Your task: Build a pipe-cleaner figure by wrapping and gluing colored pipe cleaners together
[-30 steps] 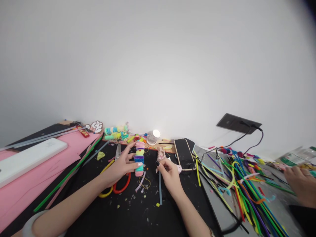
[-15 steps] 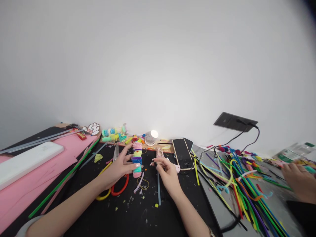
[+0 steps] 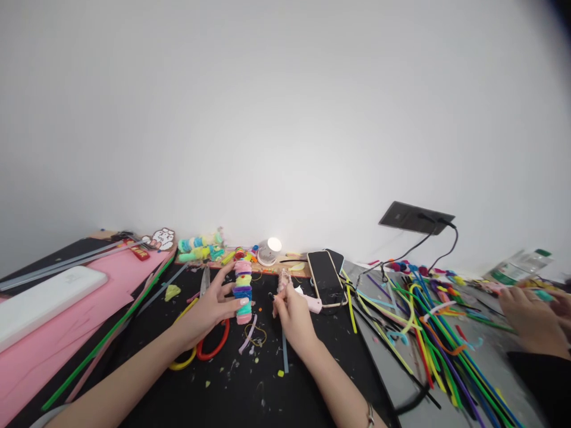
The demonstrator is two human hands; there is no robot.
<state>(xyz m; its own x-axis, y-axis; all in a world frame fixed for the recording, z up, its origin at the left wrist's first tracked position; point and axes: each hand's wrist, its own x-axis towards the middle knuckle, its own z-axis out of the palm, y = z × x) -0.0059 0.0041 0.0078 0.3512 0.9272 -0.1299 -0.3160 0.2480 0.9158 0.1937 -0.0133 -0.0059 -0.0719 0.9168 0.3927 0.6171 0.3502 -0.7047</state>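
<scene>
My left hand grips an upright column of stacked soft rings in pink, yellow, purple, blue and mint, thumb on the near side and fingers on the far side. Just right of it, my right hand has its fingers closed together above the black mat; what they hold, if anything, I cannot make out. A pink-handled tool lies partly hidden behind that hand, and a pale pink glittery piece shows beyond the fingertips. Scissors with red and yellow handles lie partly under my left hand.
Behind the hands stand a lit lamp and a phone. Many pipe cleaners spread at the right, where another person's hands work. Pink sheets and a white case lie left. Scraps dot the black mat.
The view has shifted slightly, so most things sit a little further left. My right hand's fingers have drawn closer together. My left hand keeps its hold on the ring column.
</scene>
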